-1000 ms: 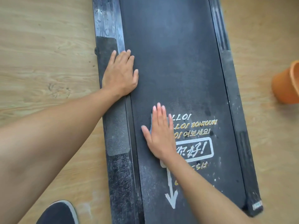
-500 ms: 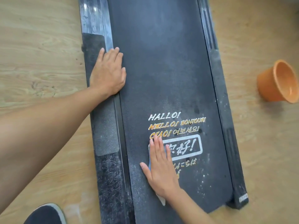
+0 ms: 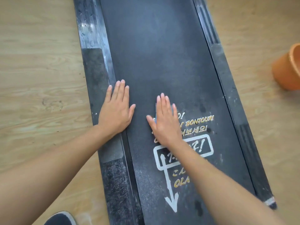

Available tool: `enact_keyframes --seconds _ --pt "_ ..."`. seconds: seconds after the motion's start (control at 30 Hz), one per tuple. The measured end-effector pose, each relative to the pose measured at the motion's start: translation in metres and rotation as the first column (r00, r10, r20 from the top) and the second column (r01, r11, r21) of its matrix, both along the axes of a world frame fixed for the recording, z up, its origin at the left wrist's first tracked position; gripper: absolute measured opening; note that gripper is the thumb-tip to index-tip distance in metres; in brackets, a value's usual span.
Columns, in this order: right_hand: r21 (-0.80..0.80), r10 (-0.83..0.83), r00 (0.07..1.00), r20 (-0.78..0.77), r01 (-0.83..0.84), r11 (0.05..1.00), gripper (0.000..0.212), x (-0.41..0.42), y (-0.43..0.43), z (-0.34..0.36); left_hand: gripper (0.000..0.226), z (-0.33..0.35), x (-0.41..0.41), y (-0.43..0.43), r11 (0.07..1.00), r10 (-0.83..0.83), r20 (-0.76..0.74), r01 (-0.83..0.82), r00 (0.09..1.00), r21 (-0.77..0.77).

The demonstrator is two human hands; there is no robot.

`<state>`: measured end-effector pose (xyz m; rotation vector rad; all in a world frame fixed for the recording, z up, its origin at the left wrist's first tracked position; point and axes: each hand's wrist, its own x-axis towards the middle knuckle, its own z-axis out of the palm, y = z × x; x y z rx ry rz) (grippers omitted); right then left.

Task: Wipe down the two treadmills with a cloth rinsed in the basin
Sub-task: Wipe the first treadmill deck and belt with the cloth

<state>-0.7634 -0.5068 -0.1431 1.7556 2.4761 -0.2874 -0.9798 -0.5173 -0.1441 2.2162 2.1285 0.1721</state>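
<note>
One treadmill (image 3: 162, 54), one basin (image 3: 287, 69); left hand (image 3: 116, 112), right hand (image 3: 164, 124).

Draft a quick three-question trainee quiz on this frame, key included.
1. True or false: the left hand lies flat, straddling the left side rail and the belt.
2. Where is the orange basin? A) on the belt B) on the floor, right of the treadmill C) in the left hand
3. Fill in: the blue cloth is pressed under the ___ hand.
Key: 1 true; 2 B; 3 right hand.
</note>
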Motion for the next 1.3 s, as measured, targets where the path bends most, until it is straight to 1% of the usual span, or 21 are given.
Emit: enact_keyframes --seconds 0.03,0.1,0.17,0.2,0.27,0.33,0.4,0.47,0.53,0.6,0.67,0.73,0.8,0.87,0.93,1.0,1.03,1.07,1.17,1.23,1.3 --pt "-0.023 0.021 1.0 0.011 -0.021 1.0 0.08 0.018 -0.042 0.001 0.073 0.0 -0.001 -0.002 1.0 -0.021 -0.028 0.022 0.999 0.01" --pt "-0.066 0.07 0.997 0.026 -0.068 0.995 0.078 0.056 -0.118 0.008 0.072 0.003 -0.001 0.001 1.0 -0.017 -0.032 0.018 0.999 0.007" --pt "-0.106 0.114 0.991 0.073 -0.105 0.989 0.077 0.083 -0.157 0.011 0.073 0.004 0.001 0.002 1.0 -0.015 -0.028 0.015 0.999 -0.008" --pt "-0.118 0.117 0.991 0.07 -0.108 0.987 0.077 0.087 -0.149 0.011 0.073 0.003 0.003 0.003 1.0 -0.012 -0.042 0.012 0.999 -0.006" --pt "-0.095 0.089 0.994 0.065 -0.083 0.992 0.078 0.073 -0.099 0.007 0.074 0.003 0.003 0.005 1.0 -0.018 -0.055 0.018 0.998 -0.009" --pt "-0.05 0.013 0.999 0.049 -0.011 0.999 0.081 0.04 -0.031 0.003 0.074 0.004 0.002 0.004 1.0 -0.02 -0.058 0.019 0.998 -0.007" --pt "-0.044 -0.048 0.998 0.044 0.05 0.998 0.086 0.012 0.037 0.004 0.074 0.006 0.002 0.002 1.0 -0.02 -0.061 0.019 0.998 -0.007" --pt "-0.056 -0.01 0.998 0.058 0.013 0.998 0.089 0.0 0.083 0.007 0.074 0.003 0.001 0.002 0.999 -0.032 -0.068 0.032 0.997 -0.002" --pt "-0.071 0.061 0.997 0.051 -0.058 0.996 0.088 0.006 0.093 0.009 0.076 0.0 -0.002 0.003 0.998 -0.057 -0.078 0.055 0.995 -0.03" --pt "-0.069 0.09 0.996 0.018 -0.088 0.994 0.085 0.029 0.063 0.006 0.081 -0.003 -0.012 0.004 0.99 -0.112 -0.082 0.104 0.99 -0.095" --pt "-0.068 0.065 0.998 0.02 -0.064 0.996 0.083 0.059 0.004 0.003 0.087 0.001 -0.025 0.009 0.964 -0.183 -0.076 0.164 0.98 -0.208" --pt "-0.088 0.064 0.997 0.032 -0.061 0.994 0.082 0.09 -0.063 0.002 0.092 0.011 -0.032 0.012 0.933 -0.195 -0.049 0.17 0.98 -0.316" --pt "-0.121 0.086 0.995 0.042 -0.08 0.989 0.081 0.114 -0.111 0.008 0.095 0.016 -0.02 0.008 0.947 -0.126 -0.057 0.102 0.99 -0.305" --pt "-0.159 0.089 0.995 0.046 -0.081 0.984 0.08 0.124 -0.129 0.01 0.092 0.015 0.007 -0.005 0.973 -0.018 -0.058 0.004 0.998 -0.229" --pt "-0.136 0.02 0.999 0.027 -0.017 0.991 0.08 0.116 -0.107 0.01 0.087 0.011 0.031 -0.019 0.987 0.077 -0.052 -0.083 0.996 -0.137" --pt "-0.1 -0.051 0.999 0.006 0.051 0.994 0.082 0.092 -0.057 0.007 0.084 0.007 0.04 -0.026 0.989 0.116 -0.038 -0.119 0.993 -0.083" --pt "-0.052 -0.076 0.997 0.0 0.076 0.996 0.084 0.077 -0.024 0.003 0.084 0.004 0.041 -0.024 0.991 0.12 -0.036 -0.122 0.992 -0.053" --pt "-0.01 -0.086 0.996 -0.006 0.086 0.996 0.085 0.061 0.013 0.002 0.084 0.002 0.04 -0.022 0.991 0.124 -0.043 -0.126 0.991 -0.034" --pt "0.018 -0.063 0.998 -0.003 0.063 0.998 0.087 0.023 0.101 0.006 0.084 0.0 0.039 -0.022 0.99 0.138 -0.05 -0.14 0.989 -0.023" --pt "-0.005 -0.028 1.0 -0.002 0.028 1.0 0.087 0.026 0.109 0.003 0.083 -0.002 0.039 -0.023 0.99 0.138 -0.04 -0.138 0.99 -0.01" --pt "-0.038 -0.009 1.0 -0.015 0.008 0.999 0.084 0.055 0.066 0.004 0.083 -0.001 0.036 -0.022 0.991 0.13 -0.027 -0.131 0.991 -0.023"
